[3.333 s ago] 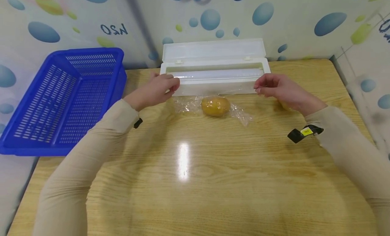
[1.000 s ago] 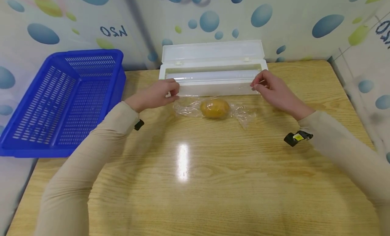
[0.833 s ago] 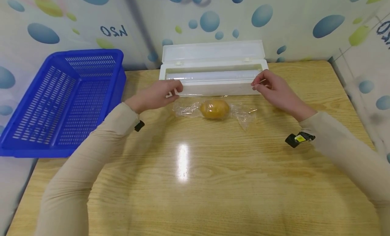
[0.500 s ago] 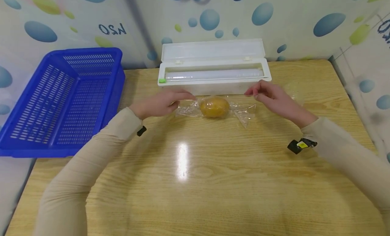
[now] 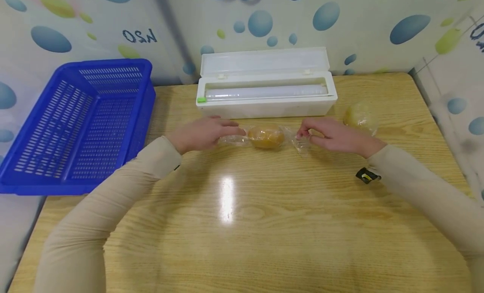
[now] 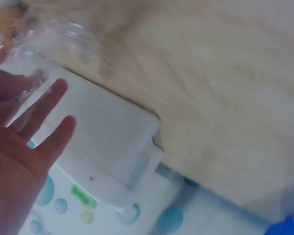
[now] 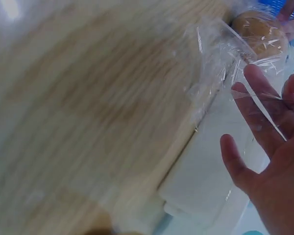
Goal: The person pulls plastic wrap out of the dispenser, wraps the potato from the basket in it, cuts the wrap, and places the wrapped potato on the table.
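Observation:
An oval, yellow-brown piece of produce (image 5: 266, 136) lies on the table before the box, clear plastic wrap (image 5: 300, 145) spread over it and out to both sides. At its left, my left hand (image 5: 206, 134) pinches the wrap between thumb and index finger; the left wrist view shows its other fingers spread. My right hand (image 5: 332, 135) pinches the wrap on the right side, with film stretched across its fingers in the right wrist view. Behind stands the white wrap dispenser box (image 5: 266, 109), lid up, its film roll (image 5: 264, 92) inside and a green slider (image 5: 201, 99) at the left end.
A blue slotted basket (image 5: 102, 129) stands at the left of the wooden table (image 5: 242, 242). Partly behind my right hand sits a round, yellow-green wrapped item (image 5: 361, 117). The patterned wall (image 5: 181, 15) closes off the back edge.
Both hands have come forward and down from the box's front edge to either side of the produce, bringing the film along. The green slider and the round wrapped item have come into view.

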`<act>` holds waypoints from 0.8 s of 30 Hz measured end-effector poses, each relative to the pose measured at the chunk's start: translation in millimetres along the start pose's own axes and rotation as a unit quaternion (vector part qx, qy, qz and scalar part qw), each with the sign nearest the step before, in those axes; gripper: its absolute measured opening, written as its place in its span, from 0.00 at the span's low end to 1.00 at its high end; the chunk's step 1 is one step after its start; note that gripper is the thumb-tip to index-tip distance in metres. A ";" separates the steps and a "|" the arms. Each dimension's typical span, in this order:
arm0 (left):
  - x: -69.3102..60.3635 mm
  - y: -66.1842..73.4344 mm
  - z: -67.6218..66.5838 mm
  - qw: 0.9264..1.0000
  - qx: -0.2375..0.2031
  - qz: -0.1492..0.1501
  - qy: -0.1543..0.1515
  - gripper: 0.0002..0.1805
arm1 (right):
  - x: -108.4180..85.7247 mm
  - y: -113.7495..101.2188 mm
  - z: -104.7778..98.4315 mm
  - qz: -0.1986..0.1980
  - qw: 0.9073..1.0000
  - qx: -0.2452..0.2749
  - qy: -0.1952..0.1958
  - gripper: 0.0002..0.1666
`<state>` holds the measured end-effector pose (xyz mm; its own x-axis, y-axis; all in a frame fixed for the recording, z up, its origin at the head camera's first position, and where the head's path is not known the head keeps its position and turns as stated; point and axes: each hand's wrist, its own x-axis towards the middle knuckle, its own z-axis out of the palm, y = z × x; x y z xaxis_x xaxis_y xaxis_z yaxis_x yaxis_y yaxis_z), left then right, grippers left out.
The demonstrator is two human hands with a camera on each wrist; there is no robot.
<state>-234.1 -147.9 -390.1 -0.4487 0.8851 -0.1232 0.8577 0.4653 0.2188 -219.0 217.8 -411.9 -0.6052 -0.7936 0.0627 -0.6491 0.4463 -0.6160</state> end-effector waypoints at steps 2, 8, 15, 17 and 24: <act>-2.9 -0.5 -0.4 0.999 0.052 -0.007 -0.007 0.38 | 0.4 -0.2 -0.9 -0.016 0.999 -0.043 0.008 0.07; -9.3 -2.7 0.0 0.984 0.180 0.003 0.011 0.35 | -0.9 0.3 -4.0 -0.042 0.990 -0.136 -0.001 0.09; -11.1 0.8 -2.9 0.966 0.258 0.019 0.022 0.37 | -1.2 -4.2 -7.7 -0.028 0.980 -0.192 -0.035 0.11; -11.8 1.3 -3.3 0.955 0.294 0.033 0.037 0.37 | -1.1 -6.3 -9.4 -0.023 0.979 -0.200 -0.037 0.14; -7.0 6.2 8.5 0.901 0.426 0.070 0.043 0.28 | 3.1 -7.6 -5.1 0.001 0.972 -0.229 -0.048 0.18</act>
<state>-223.5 -151.3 -396.1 -0.3084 0.9488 -0.0689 0.7719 0.2073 -0.6010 -218.3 214.1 -403.0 -0.5751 -0.8177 -0.0245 -0.7984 0.5676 -0.2012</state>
